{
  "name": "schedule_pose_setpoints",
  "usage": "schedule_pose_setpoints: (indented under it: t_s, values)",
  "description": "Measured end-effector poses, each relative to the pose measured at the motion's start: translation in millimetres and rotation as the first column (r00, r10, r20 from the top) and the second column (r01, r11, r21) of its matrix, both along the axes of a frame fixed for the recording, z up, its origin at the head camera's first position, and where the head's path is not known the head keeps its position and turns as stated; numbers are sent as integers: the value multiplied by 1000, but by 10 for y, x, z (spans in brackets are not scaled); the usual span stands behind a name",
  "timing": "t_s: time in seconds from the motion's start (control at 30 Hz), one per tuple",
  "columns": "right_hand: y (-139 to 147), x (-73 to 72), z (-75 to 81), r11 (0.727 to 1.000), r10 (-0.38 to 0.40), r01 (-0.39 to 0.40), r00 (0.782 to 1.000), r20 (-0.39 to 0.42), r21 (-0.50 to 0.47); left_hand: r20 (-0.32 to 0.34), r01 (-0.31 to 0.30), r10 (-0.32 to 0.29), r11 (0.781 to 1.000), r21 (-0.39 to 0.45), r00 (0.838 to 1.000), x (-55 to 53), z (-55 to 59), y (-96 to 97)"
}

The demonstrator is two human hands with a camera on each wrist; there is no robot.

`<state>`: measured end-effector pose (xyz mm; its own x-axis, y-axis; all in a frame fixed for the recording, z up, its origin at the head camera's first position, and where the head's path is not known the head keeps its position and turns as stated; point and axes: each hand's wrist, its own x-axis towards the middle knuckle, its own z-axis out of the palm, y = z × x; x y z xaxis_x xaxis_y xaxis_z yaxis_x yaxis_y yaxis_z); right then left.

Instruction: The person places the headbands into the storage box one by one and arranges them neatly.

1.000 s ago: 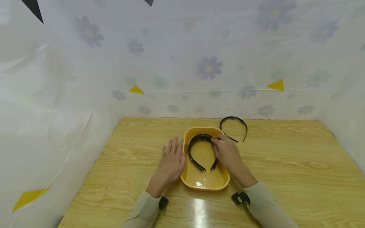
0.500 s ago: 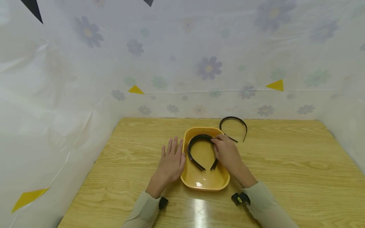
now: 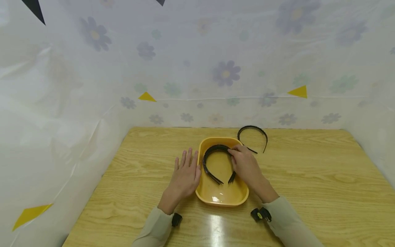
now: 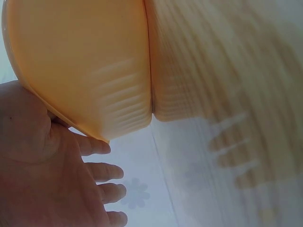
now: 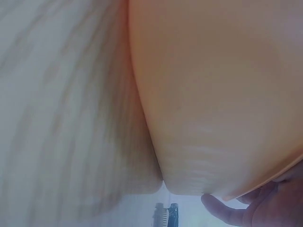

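Several black toothed headbands (image 3: 217, 148) lie stacked together inside a yellow plastic basin (image 3: 222, 202), their ends toward the person. My right hand (image 3: 247, 168) reaches over the basin's right rim and pinches the stack at its upper right between thumb and fingers. The hand covers part of the stack's right side. Along the basin's left rim rests my left hand (image 3: 184, 176), fingers straight and spread. In the left wrist view, the left hand (image 4: 47, 156) touches the rim from outside. The right hand (image 5: 265, 208) overlaps the rim in the right wrist view.
One more black headband (image 3: 263, 132) lies on the wood-grain table (image 3: 314, 178) behind the basin, to the right. Flower-printed white sheeting (image 3: 191, 68) encloses the table at the back and sides.
Both hands keep their places, and the basin has not moved. The headbands' lower ends have shifted very slightly away from the person.
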<state>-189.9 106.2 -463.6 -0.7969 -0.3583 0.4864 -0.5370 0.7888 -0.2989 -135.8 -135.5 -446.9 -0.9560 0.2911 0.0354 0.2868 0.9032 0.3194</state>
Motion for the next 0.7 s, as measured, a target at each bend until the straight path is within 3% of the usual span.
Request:
schedule_pose_setpoints:
  t_s: [0.4,0.7]
  values:
    - [5,15,9,1000,-4,5,998,-56,26,-3,-9,9,1000,-2,1000,-3,0,12]
    - [7,3,2,1000,6,-4,999,-41,29,-8,-12,12,1000,-10,1000,-10,-7,21]
